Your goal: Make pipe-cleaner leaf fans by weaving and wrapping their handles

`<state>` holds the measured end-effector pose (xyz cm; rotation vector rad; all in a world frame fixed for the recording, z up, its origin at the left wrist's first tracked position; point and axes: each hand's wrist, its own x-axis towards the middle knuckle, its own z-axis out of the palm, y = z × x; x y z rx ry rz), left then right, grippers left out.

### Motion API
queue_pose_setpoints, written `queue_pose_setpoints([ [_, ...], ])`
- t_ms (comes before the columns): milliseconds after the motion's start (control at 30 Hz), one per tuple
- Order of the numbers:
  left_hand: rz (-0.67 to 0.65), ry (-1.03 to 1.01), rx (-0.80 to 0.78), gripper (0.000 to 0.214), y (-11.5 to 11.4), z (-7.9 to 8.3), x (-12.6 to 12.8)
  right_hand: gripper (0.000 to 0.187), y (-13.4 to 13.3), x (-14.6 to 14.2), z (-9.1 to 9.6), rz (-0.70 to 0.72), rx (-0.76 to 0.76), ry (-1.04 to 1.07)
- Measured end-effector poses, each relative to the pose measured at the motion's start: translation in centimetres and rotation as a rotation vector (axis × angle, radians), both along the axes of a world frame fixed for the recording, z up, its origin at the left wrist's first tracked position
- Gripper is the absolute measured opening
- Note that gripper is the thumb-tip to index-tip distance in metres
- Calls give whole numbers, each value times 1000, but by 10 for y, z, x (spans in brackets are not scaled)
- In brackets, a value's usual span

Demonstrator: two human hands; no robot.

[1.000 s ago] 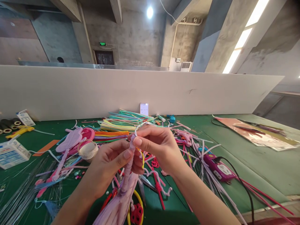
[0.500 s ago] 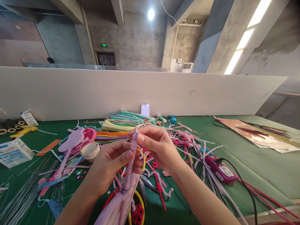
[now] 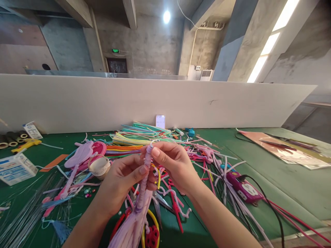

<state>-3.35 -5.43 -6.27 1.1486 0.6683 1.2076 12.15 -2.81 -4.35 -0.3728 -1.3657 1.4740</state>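
A lilac pipe-cleaner piece (image 3: 142,196) stands tilted between my two hands, with a wrapped narrow stem on top and a wider ribbed bundle flaring out below. My left hand (image 3: 120,181) pinches the stem partway up, thumb in front. At the tip, my right hand (image 3: 176,163) closes thumb and fingers on the stem, where a thin pale loop sticks up. Below the hands lie open scissors (image 3: 161,201), partly covered, plus red pipe cleaners (image 3: 177,213) and a curly pink one (image 3: 184,212).
Bundles of coloured pipe cleaners (image 3: 139,132) and a lit phone (image 3: 160,121) sit at the back by a white partition (image 3: 103,103). To the left are a tub (image 3: 99,167), a lilac-and-pink piece (image 3: 80,155) and a box (image 3: 18,168). A purple power strip (image 3: 244,186) with a black cable lies right.
Both hands keep their grip on the lilac piece. Its tip and my right hand have dipped very slightly, and the flared bottom has swung a little to the right.
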Motion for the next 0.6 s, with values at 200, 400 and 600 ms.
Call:
queue_pose_setpoints([
  [200,30,14,27,16,0,-2,-1,34,-8,-2,6,-105,96,-158],
  [400,14,51,49,18,1,1,0,35,-9,-2,10,-241,175,-186],
  [600,74,55,54,19,-1,2,2,31,-12,-3,7,-335,257,-277],
])
